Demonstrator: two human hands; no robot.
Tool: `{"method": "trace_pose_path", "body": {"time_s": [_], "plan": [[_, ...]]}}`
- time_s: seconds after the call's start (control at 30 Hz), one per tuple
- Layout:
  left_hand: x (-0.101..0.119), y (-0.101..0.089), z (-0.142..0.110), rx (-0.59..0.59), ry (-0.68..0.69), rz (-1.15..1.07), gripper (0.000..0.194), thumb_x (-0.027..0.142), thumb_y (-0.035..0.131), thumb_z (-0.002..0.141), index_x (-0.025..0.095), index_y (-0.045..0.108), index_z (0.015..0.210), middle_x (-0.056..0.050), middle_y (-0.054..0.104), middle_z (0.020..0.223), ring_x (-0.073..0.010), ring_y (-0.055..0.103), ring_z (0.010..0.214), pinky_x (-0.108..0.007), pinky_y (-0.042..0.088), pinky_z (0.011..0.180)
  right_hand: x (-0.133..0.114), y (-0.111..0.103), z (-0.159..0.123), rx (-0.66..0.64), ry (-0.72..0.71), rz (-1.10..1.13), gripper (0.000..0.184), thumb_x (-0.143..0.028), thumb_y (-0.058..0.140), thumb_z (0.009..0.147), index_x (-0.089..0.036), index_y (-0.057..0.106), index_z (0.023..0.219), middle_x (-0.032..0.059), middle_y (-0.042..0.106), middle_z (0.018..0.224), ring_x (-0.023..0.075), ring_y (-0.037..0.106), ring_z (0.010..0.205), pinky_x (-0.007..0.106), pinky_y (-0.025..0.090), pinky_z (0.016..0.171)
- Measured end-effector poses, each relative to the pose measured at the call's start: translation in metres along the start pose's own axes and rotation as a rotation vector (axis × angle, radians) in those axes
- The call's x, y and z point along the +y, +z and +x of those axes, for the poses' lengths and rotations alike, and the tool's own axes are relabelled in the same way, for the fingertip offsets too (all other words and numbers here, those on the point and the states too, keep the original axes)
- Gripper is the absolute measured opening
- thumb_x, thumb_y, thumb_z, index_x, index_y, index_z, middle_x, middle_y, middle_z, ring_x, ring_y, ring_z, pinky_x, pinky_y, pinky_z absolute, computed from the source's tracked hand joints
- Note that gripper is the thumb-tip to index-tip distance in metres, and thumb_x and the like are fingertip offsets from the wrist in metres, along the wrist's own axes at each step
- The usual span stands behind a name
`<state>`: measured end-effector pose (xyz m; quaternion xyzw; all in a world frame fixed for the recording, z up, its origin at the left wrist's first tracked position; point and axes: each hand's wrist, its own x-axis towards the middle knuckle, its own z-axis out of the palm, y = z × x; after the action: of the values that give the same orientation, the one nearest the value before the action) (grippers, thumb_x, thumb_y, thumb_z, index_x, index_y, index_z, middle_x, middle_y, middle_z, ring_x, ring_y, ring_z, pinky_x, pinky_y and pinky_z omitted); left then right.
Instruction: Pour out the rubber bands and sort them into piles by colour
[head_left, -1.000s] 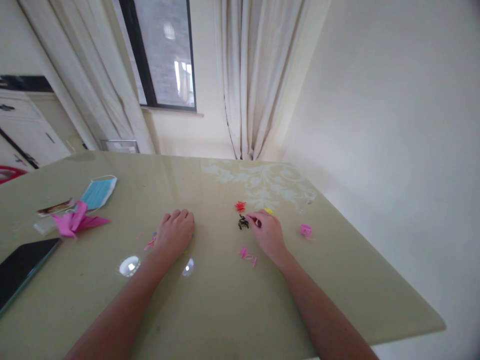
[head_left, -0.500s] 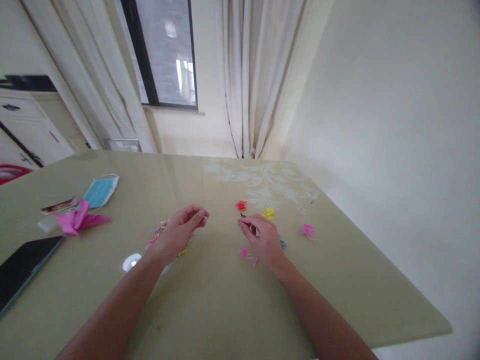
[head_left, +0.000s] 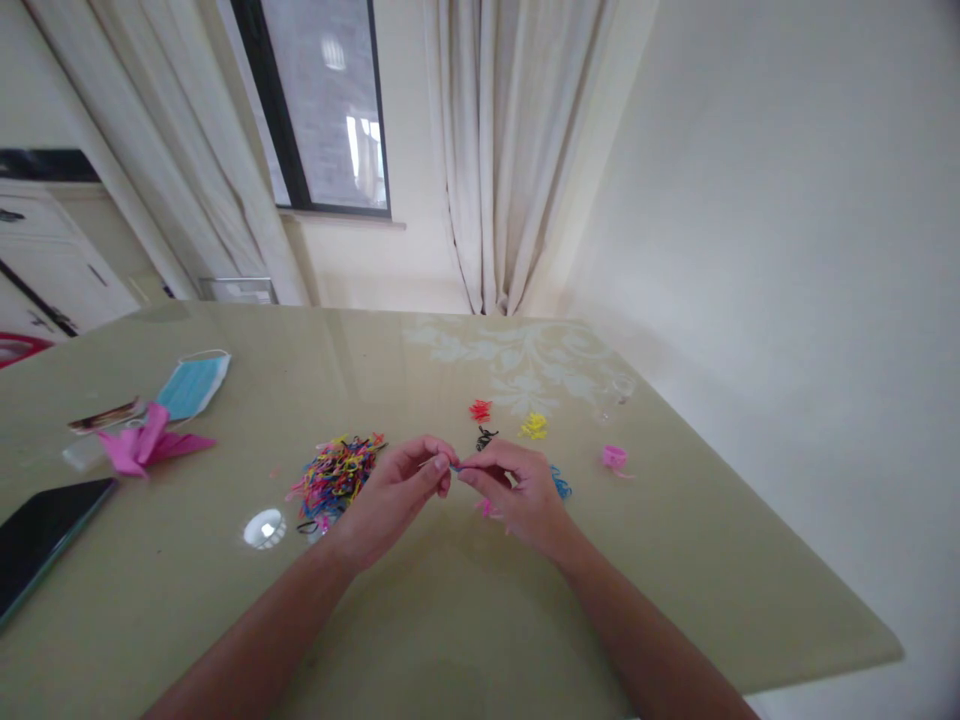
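Observation:
My left hand [head_left: 394,495] and my right hand [head_left: 525,490] meet fingertip to fingertip above the table. Both are closed in a pinch on a small blue rubber band [head_left: 456,467], mostly hidden by the fingers. Left of my left hand lies a mixed heap of coloured rubber bands [head_left: 337,475], partly covered by that hand. Around my right hand are small sorted piles: red bands [head_left: 480,410], black bands [head_left: 486,438], yellow bands [head_left: 534,426] and blue bands [head_left: 560,483]. Pink bands [head_left: 489,509] show partly beneath the right hand.
A pink band bundle [head_left: 615,457] lies at the right. On the left are a black phone [head_left: 52,535], a pink folded paper shape [head_left: 150,442] and a blue face mask [head_left: 193,387]. A shiny round spot [head_left: 264,529] shows near the heap. A wall borders the table's right side.
My left hand has moved right, uncovering more of the mixed heap. My right hand has come slightly left and down, away from the black pile, and the fingertips now meet.

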<state>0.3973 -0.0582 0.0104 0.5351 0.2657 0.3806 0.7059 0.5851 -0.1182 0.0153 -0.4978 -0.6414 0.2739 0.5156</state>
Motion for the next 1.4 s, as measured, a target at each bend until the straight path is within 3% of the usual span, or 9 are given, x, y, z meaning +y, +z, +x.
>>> {"method": "trace_pose_path", "body": {"time_s": [0.2, 0.33, 0.8, 0.93, 1.1, 1.27, 1.4], "plan": [[0.0, -0.003, 0.0, 0.037, 0.047, 0.096, 0.037, 0.051, 0.084, 0.081, 0.018, 0.076, 0.098, -0.001, 0.065, 0.076, -0.0138, 0.055, 0.071, -0.027, 0.045, 0.069, -0.001, -0.006, 0.0, 0.003, -0.01, -0.013, 0.026, -0.046, 0.073, 0.095, -0.024, 0.085, 0.091, 0.0018, 0.065, 0.07, 0.0125, 0.052, 0.058, 0.025, 0.04, 0.054], [-0.002, -0.006, 0.001, 0.014, 0.067, 0.221, 0.03, 0.048, 0.081, 0.084, 0.018, 0.076, 0.088, 0.0, 0.066, 0.072, -0.0137, 0.057, 0.07, -0.026, 0.046, 0.069, -0.001, -0.008, 0.0, -0.015, -0.011, -0.003, 0.023, -0.043, 0.075, 0.094, -0.022, 0.085, 0.089, 0.0006, 0.064, 0.068, 0.0118, 0.05, 0.058, 0.024, 0.038, 0.053], [-0.001, 0.003, 0.001, 0.064, 0.103, 0.385, 0.035, 0.053, 0.076, 0.084, 0.018, 0.077, 0.083, -0.002, 0.068, 0.07, -0.0149, 0.059, 0.068, -0.026, 0.047, 0.065, 0.0, -0.018, 0.005, -0.062, -0.011, -0.018, 0.037, -0.049, 0.063, 0.099, -0.019, 0.078, 0.082, 0.0017, 0.063, 0.07, 0.0141, 0.055, 0.064, 0.025, 0.04, 0.059], [-0.012, 0.019, 0.005, 0.048, 0.126, 0.503, 0.032, 0.05, 0.072, 0.088, 0.019, 0.077, 0.086, -0.003, 0.073, 0.076, -0.0165, 0.062, 0.071, -0.027, 0.048, 0.067, 0.014, -0.038, 0.014, 0.153, 0.052, -0.016, 0.042, -0.052, 0.06, 0.099, -0.018, 0.078, 0.081, 0.0015, 0.062, 0.066, 0.0148, 0.053, 0.061, 0.026, 0.039, 0.058], [-0.025, 0.054, 0.028, -0.034, 0.24, 0.735, 0.022, 0.04, 0.07, 0.09, 0.022, 0.082, 0.086, -0.005, 0.077, 0.083, -0.0191, 0.066, 0.077, -0.03, 0.049, 0.074, 0.041, -0.066, 0.026, 0.502, 0.092, 0.04, 0.043, -0.057, 0.063, 0.095, -0.018, 0.076, 0.081, -0.0014, 0.054, 0.064, 0.0138, 0.046, 0.058, 0.027, 0.036, 0.056], [-0.042, 0.085, 0.063, -0.134, 0.239, 0.996, 0.019, 0.031, 0.069, 0.091, 0.022, 0.086, 0.091, -0.009, 0.079, 0.092, -0.0234, 0.069, 0.085, -0.036, 0.05, 0.084, 0.056, -0.071, 0.028, 0.544, 0.109, 0.081, 0.046, -0.06, 0.064, 0.092, -0.017, 0.076, 0.081, -0.0017, 0.051, 0.065, 0.0133, 0.044, 0.057, 0.027, 0.033, 0.053], [-0.053, 0.093, 0.077, -0.177, 0.249, 1.112, 0.019, 0.026, 0.069, 0.09, 0.024, 0.087, 0.096, -0.01, 0.08, 0.096, -0.0247, 0.07, 0.087, -0.038, 0.051, 0.085, 0.058, -0.068, 0.027, 0.522, 0.113, 0.082, 0.047, -0.062, 0.064, 0.091, -0.017, 0.076, 0.082, -0.002, 0.051, 0.064, 0.0137, 0.045, 0.057, 0.027, 0.035, 0.053]]}}
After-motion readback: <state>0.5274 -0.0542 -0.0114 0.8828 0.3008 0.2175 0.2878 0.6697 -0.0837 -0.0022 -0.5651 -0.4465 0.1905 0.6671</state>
